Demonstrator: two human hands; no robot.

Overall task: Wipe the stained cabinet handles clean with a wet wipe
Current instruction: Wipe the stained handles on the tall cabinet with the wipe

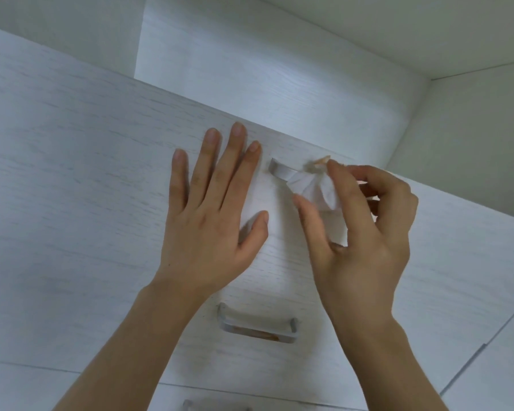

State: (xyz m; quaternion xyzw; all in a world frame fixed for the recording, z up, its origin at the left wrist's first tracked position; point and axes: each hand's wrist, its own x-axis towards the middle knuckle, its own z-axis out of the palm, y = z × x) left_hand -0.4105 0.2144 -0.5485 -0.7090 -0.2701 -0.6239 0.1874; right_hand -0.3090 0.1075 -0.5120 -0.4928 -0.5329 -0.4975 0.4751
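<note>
- The upper handle point(282, 172), a silver bar on a pale wood-grain drawer front point(72, 188), serves as the landmark; its left end shows, its right part is covered.
- The right hand point(359, 221) pinches a crumpled white wet wipe point(312, 189) between thumb and curled fingers, and the wipe is wrapped over the right part of the upper handle.
- An orange-brown stain point(321, 160) shows at the far right end of the upper handle, just above the wipe.
- The left hand point(211, 209) lies flat on the drawer front just left of the upper handle, fingers straight and spread, holding nothing.
- The right hand and wipe hide the middle and right end of the upper handle.
- Below the upper handle, a second handle point(257, 327) sits on the next drawer front, with an orange-brown smear point(255, 332) along its bar.
- Further below, at the bottom edge, only the top of a third handle point(208, 406) shows.
- Count: three handles, two hands, one wipe.
- Above and behind the upper handle, a white recess point(250, 54) opens.
</note>
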